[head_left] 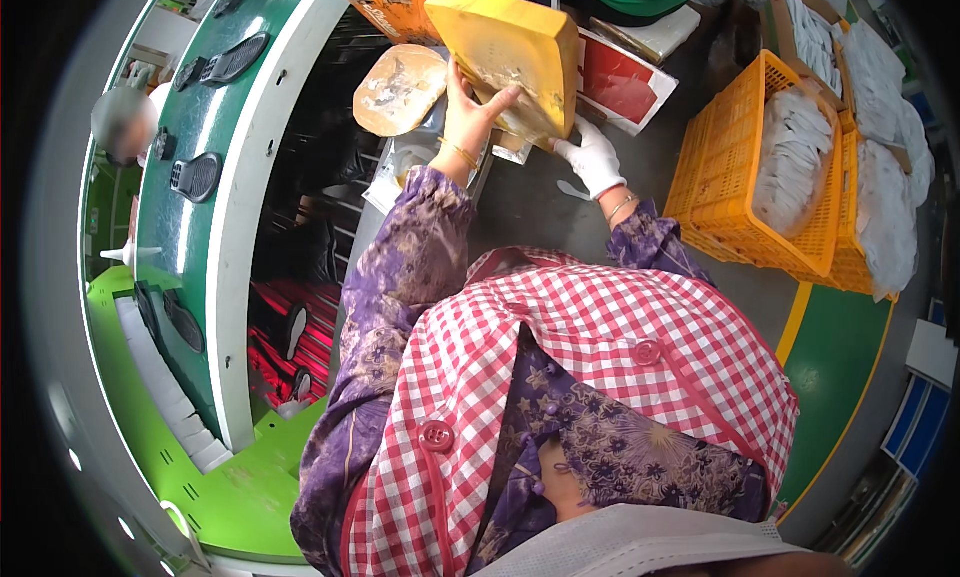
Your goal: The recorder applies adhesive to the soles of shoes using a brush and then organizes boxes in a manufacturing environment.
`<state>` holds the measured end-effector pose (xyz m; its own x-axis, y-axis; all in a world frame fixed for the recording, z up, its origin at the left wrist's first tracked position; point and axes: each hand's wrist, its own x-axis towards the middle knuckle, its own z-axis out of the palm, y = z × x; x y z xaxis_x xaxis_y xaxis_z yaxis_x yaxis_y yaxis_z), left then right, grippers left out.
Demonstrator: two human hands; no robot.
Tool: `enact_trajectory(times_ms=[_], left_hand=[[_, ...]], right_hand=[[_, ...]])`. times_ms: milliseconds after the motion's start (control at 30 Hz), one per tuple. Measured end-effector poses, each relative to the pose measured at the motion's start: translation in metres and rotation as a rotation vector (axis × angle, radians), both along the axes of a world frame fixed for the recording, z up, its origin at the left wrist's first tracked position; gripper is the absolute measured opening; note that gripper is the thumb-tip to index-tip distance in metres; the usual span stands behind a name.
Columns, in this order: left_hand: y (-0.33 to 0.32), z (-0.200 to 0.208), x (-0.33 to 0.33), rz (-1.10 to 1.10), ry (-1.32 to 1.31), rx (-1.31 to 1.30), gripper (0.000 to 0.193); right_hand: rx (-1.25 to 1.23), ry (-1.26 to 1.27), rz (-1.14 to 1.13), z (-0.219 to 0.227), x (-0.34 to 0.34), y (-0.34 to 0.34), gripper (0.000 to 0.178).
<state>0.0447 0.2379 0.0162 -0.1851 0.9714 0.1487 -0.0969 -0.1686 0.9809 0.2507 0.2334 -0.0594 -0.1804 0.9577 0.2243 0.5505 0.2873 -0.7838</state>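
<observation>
A thick yellow block (505, 39), foam-like with dark stains, is tilted up in front of me between my two hands. My bare left hand (474, 120) grips its near left side, thumb spread across the stained face. At the lower right corner, my right hand (593, 159) in a white glove holds the block's edge; some of its fingertips are hidden behind it. Just left of the block lies a tan, worn, rounded pad (398, 90). What lies directly under the block is mostly hidden.
Along the left runs a green conveyor (185, 232) with dark shoe soles (197, 177) on it. To the right stand yellow plastic crates (720, 157) with plastic-wrapped items. A red-and-white carton (625, 82) sits behind my right hand. Another person (125, 127) is beyond the conveyor.
</observation>
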Motion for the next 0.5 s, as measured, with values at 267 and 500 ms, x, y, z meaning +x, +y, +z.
enact_trajectory(times_ms=[267,500], left_hand=[[-0.069,0.031,-0.033,-0.152,-0.835,-0.256,0.058],[-0.142,0.036,-0.047,-0.223,-1.115,-0.615,0.046]], right_hand=[[-0.174,-0.126,0.028,-0.016,0.007,-0.019,0.049],[0.198,-0.113,0.142,-0.017,0.03,-0.024,0.046]])
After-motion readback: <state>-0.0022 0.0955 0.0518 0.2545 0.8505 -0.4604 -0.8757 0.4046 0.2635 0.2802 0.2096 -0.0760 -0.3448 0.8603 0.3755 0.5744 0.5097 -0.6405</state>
